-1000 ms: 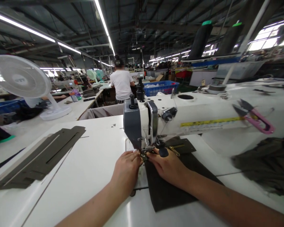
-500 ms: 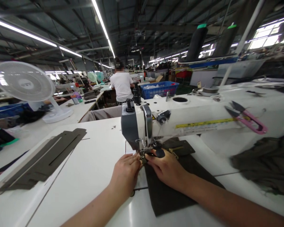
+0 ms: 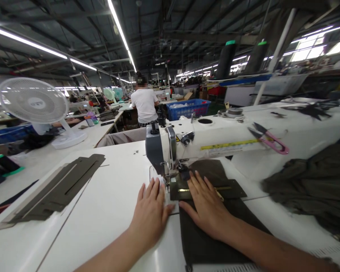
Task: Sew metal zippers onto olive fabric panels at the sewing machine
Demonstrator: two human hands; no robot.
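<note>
My right hand lies flat with its fingers spread on a dark olive fabric piece. Under its fingers is a darker strip with a brass zipper set along it. The zipper's pull shows just past the hand. My left hand rests open on the white machine bed, left of the needle area, its fingertips by a small white piece. The sewing machine's presser foot stands between the hands, at the strip's left end. Whether the foot touches the strip I cannot tell.
Pink-handled snips lie on the sewing machine arm. Crumpled olive fabric sits at right. Flat cut panels are stacked at left, near a white fan. A person in a white shirt is ahead, beside a blue basket.
Both hands have opened from a pinch at the needle and spread flat. The zippered strip now lies turned straight across, more of it in view. The view has shifted slightly.
</note>
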